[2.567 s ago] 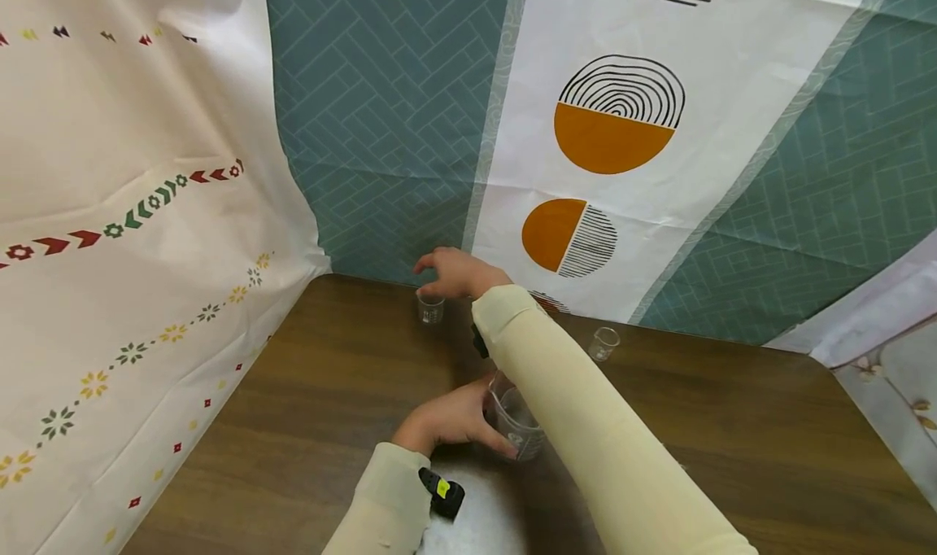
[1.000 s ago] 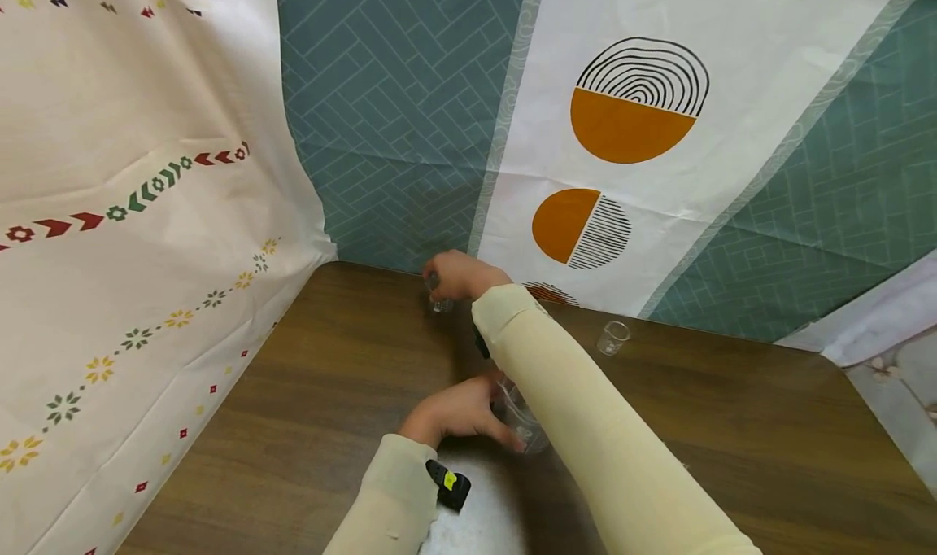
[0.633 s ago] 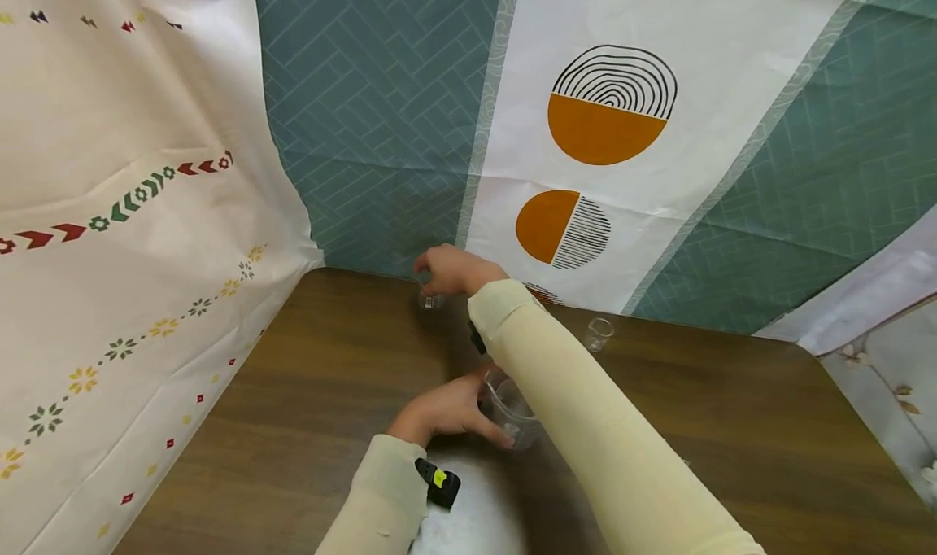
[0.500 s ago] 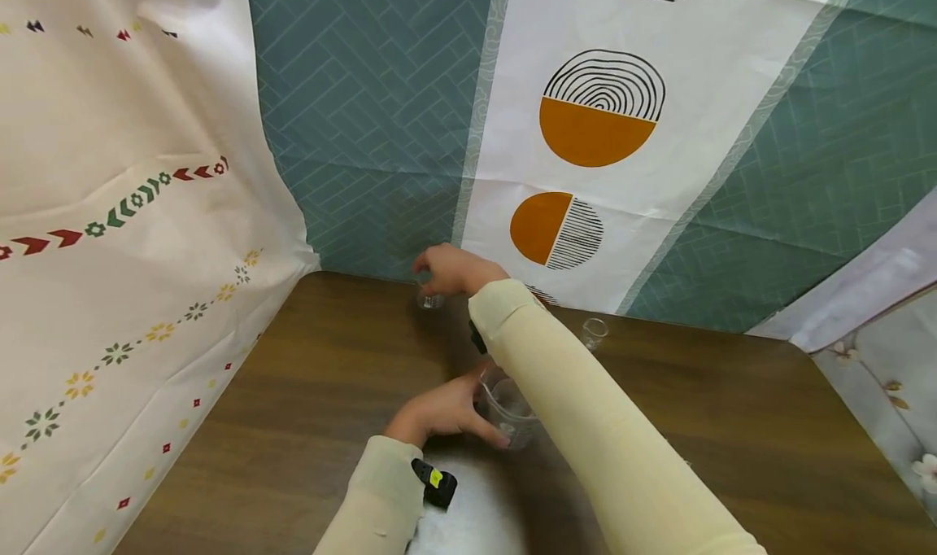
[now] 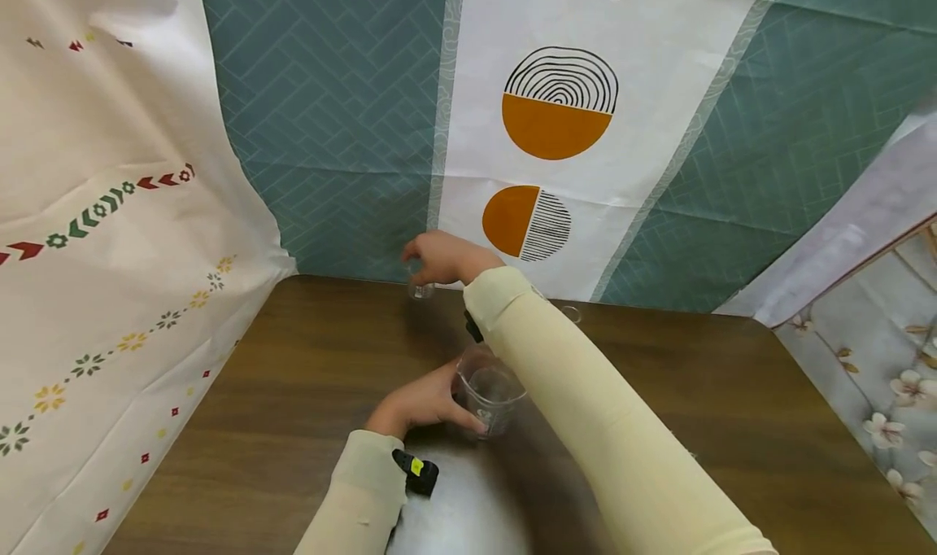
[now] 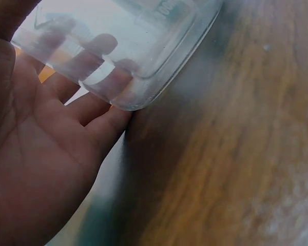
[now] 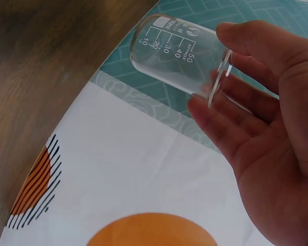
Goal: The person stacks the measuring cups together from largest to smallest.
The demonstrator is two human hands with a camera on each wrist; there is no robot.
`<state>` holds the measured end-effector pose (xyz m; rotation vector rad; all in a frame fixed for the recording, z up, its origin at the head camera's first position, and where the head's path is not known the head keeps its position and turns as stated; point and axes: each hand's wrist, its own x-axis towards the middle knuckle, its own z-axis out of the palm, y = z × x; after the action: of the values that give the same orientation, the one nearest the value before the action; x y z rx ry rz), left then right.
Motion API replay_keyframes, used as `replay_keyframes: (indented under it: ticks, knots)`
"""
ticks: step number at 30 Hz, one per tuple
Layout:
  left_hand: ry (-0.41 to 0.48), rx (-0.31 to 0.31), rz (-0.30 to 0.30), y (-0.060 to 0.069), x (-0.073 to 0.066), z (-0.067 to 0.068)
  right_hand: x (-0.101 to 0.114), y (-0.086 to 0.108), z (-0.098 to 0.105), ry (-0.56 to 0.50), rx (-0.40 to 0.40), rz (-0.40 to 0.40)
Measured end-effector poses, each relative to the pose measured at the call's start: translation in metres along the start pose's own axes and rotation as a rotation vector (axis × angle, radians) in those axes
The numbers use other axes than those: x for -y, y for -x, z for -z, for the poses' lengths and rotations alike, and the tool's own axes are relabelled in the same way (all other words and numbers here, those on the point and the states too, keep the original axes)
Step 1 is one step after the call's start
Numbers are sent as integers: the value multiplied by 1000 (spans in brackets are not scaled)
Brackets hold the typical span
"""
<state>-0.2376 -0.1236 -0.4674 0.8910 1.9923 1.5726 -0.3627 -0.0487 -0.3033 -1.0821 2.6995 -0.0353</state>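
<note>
A brown wood-grain bench (image 5: 315,368) meets a green patterned backdrop (image 5: 329,115), with a cream cloth (image 5: 132,270) along the left. Near the middle, the left hand (image 5: 424,400) has its grip curled round a large clear beaker (image 5: 492,396), contents hard to make out. By the bench's back edge, the right hand (image 5: 448,255) pinches a small graduated beaker (image 7: 169,56) near its rim.

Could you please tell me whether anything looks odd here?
A whitish patch on the brown wooden table beside the cream left sleeve looks odd against darker grain, possibly just glare. The clear glass beaker in the right hand looks intact.
</note>
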Motion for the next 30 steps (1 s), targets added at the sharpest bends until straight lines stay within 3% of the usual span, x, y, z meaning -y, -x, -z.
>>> replay_keyframes:
  ticks: [7, 16, 30]
  knots:
    - [-8, 15, -15, -2, -2, 2, 0, 11, 9, 25, -15, -4]
    - [-23, -13, 39, -1, -3, 6, -1, 30, 19, 18, -10, -33]
    - [-34, 3, 27, 0, 1, 3, -4, 60, 22, -15, -7, -34]
